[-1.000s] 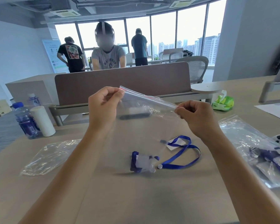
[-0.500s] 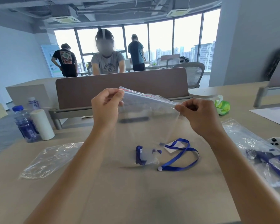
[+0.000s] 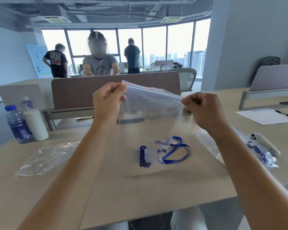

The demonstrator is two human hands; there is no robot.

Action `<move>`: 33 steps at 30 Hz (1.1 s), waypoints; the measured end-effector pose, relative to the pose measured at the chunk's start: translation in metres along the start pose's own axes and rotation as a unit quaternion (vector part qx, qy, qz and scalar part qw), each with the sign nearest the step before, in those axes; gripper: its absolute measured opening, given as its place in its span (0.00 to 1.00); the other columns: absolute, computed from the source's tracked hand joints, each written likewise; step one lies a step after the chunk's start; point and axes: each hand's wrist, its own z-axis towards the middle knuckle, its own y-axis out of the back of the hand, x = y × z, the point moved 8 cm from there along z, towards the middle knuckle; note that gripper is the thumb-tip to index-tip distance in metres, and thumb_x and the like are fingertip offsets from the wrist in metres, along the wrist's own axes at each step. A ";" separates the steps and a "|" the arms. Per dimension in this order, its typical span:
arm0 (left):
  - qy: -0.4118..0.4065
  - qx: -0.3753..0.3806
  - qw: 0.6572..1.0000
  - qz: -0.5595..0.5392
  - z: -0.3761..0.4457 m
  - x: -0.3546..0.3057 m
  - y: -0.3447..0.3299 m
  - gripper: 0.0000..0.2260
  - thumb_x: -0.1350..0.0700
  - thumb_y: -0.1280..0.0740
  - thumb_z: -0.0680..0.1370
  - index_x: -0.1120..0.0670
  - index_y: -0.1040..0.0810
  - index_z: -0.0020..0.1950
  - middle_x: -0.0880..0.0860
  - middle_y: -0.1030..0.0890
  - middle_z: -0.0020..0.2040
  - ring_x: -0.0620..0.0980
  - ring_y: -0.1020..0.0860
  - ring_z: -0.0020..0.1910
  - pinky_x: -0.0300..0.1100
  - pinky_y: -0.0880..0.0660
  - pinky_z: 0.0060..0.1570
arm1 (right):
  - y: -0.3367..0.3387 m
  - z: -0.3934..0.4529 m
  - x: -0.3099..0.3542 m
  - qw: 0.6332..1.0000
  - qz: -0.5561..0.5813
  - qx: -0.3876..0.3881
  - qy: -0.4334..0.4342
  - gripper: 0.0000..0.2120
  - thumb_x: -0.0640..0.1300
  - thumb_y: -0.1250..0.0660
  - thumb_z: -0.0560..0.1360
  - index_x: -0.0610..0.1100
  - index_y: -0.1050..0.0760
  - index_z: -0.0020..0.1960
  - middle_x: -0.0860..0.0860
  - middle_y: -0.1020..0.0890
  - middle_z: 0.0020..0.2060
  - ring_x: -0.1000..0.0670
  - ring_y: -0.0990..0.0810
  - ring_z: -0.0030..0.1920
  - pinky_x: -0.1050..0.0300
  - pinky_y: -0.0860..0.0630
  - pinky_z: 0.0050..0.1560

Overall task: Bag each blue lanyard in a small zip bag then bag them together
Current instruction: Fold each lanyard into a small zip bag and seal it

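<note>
I hold a clear zip bag (image 3: 150, 113) up above the table, its red-lined top edge stretched between my hands. My left hand (image 3: 106, 102) pinches the left top corner and my right hand (image 3: 201, 110) pinches the right top corner. Below the bag, on the table, lies a blue lanyard (image 3: 166, 151) with a clear badge holder, partly seen through the plastic. At the right edge a large clear bag (image 3: 259, 153) holds several bagged blue lanyards.
An empty clear bag (image 3: 45, 158) lies at the left. Two water bottles (image 3: 17, 123) and a white cylinder (image 3: 36, 124) stand at the far left. A white game controller (image 3: 264, 141), paper (image 3: 263, 116) and a pen are at the right. A person sits beyond the desk divider (image 3: 83, 92).
My head has tilted, so the scene sits lower and wider in view. Both hands keep pinching the bag's top corners; the lanyard on the table has not moved.
</note>
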 end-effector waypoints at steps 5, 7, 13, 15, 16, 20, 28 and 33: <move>0.006 0.020 1.000 -0.022 -0.014 -0.009 -0.014 0.02 0.57 0.27 0.78 0.52 0.15 0.46 0.48 0.19 0.33 0.45 0.22 0.35 0.37 0.26 0.38 | 0.031 -0.008 0.003 1.000 0.021 -0.011 -0.015 0.05 0.44 0.28 0.78 0.47 0.17 0.44 0.46 0.15 0.36 0.52 0.22 0.34 0.57 0.24 0.40; 0.003 0.031 0.999 -0.027 -0.021 -0.012 -0.027 0.02 0.56 0.27 0.78 0.50 0.15 0.45 0.47 0.20 0.31 0.46 0.23 0.36 0.38 0.27 0.37 | 0.046 -0.008 0.002 0.999 0.011 -0.029 -0.008 0.06 0.44 0.29 0.78 0.48 0.18 0.43 0.46 0.15 0.36 0.52 0.20 0.35 0.54 0.21 0.44; 0.024 0.054 0.996 -0.067 -0.046 -0.007 -0.079 0.01 0.56 0.26 0.77 0.52 0.15 0.47 0.47 0.21 0.31 0.47 0.23 0.33 0.40 0.28 0.36 | 0.100 -0.011 -0.020 0.996 -0.037 -0.073 -0.020 0.05 0.46 0.28 0.77 0.47 0.18 0.44 0.52 0.16 0.34 0.51 0.20 0.36 0.56 0.24 0.43; 0.040 0.063 0.994 -0.076 -0.053 -0.003 -0.100 0.01 0.55 0.26 0.77 0.51 0.15 0.46 0.47 0.21 0.31 0.47 0.25 0.33 0.41 0.29 0.33 | 0.120 -0.014 -0.025 0.996 -0.025 -0.086 -0.030 0.04 0.45 0.28 0.77 0.47 0.17 0.44 0.50 0.17 0.35 0.52 0.21 0.36 0.59 0.25 0.41; 0.048 0.068 0.993 -0.080 -0.057 -0.001 -0.110 0.01 0.54 0.26 0.77 0.51 0.15 0.46 0.47 0.22 0.31 0.47 0.25 0.34 0.41 0.30 0.32 | 0.130 -0.016 -0.028 0.995 -0.020 -0.093 -0.035 0.03 0.44 0.27 0.77 0.47 0.17 0.44 0.50 0.17 0.35 0.52 0.21 0.36 0.59 0.25 0.41; 0.071 0.096 0.988 -0.099 -0.074 0.003 -0.154 0.02 0.55 0.26 0.77 0.52 0.15 0.47 0.48 0.22 0.32 0.47 0.24 0.33 0.40 0.30 0.30 | 0.173 -0.020 -0.039 0.990 -0.021 -0.135 -0.047 0.05 0.44 0.26 0.76 0.50 0.18 0.41 0.50 0.17 0.34 0.51 0.21 0.35 0.57 0.26 0.41; 0.070 0.154 0.979 -0.111 -0.093 0.001 -0.223 0.01 0.58 0.26 0.78 0.55 0.15 0.47 0.49 0.19 0.33 0.46 0.23 0.32 0.40 0.26 0.36 | 0.239 -0.010 -0.041 0.980 -0.014 -0.196 -0.041 0.03 0.38 0.30 0.79 0.45 0.19 0.47 0.47 0.18 0.38 0.50 0.22 0.38 0.59 0.26 0.38; 0.072 0.168 0.979 -0.084 -0.087 0.012 -0.256 0.01 0.58 0.27 0.77 0.54 0.16 0.47 0.50 0.19 0.33 0.46 0.23 0.31 0.37 0.27 0.32 | 0.257 0.029 -0.066 0.975 -0.025 -0.214 -0.048 0.05 0.40 0.30 0.77 0.48 0.19 0.45 0.54 0.19 0.34 0.53 0.23 0.36 0.53 0.25 0.41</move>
